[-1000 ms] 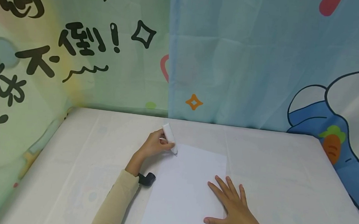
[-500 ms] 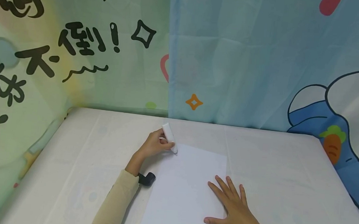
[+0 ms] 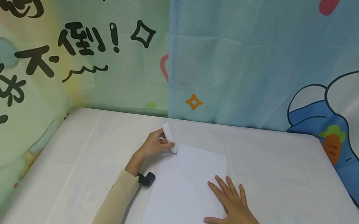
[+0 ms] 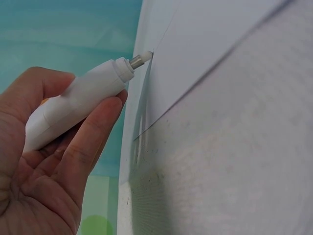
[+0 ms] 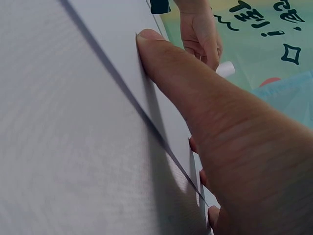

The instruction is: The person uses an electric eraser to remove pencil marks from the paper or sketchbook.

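Note:
My left hand [image 3: 152, 145] pinches a thick white pen [image 3: 169, 133] between thumb and fingers at the far left corner of a white sheet of paper [image 3: 189, 190]. In the left wrist view, the pen [image 4: 80, 95] has a metal neck and a rounded white tip, right at the paper's edge. My right hand [image 3: 235, 209] rests with spread fingers on the sheet's right edge. In the right wrist view its thumb [image 5: 161, 51] lies on the paper, while the other fingers are mostly hidden behind the hand.
A white cloth [image 3: 281, 190] covers the table beneath the paper. Printed curtains [image 3: 250, 61] hang behind and to the left of it. On my left wrist sits a small black device [image 3: 147, 179], close to the sheet's left edge.

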The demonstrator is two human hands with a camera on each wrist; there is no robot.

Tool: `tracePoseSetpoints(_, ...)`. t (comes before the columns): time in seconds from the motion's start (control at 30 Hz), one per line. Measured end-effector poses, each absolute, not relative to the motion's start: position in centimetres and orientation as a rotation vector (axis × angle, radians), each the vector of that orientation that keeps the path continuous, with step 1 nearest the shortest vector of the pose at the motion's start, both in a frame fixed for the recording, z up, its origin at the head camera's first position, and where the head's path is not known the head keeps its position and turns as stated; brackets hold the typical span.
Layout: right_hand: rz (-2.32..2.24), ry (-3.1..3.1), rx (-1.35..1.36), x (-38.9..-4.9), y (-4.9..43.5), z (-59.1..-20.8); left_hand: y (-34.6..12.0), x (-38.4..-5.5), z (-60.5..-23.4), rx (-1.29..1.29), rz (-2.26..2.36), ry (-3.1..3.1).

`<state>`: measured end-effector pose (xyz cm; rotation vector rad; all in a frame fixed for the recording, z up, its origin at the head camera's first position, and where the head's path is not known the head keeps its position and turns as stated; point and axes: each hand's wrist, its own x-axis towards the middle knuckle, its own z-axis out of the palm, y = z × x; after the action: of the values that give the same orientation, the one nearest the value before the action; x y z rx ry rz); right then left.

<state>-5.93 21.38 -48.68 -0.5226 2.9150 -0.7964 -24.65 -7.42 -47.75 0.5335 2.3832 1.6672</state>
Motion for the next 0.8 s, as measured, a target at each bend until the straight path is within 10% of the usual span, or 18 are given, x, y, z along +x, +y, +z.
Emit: tracePoseSetpoints(0.8,-0.815,2.917,-0.545,-5.96,21.56,-48.85,-7.48,-24.52,-47.50,0.547,1.656,2.356)
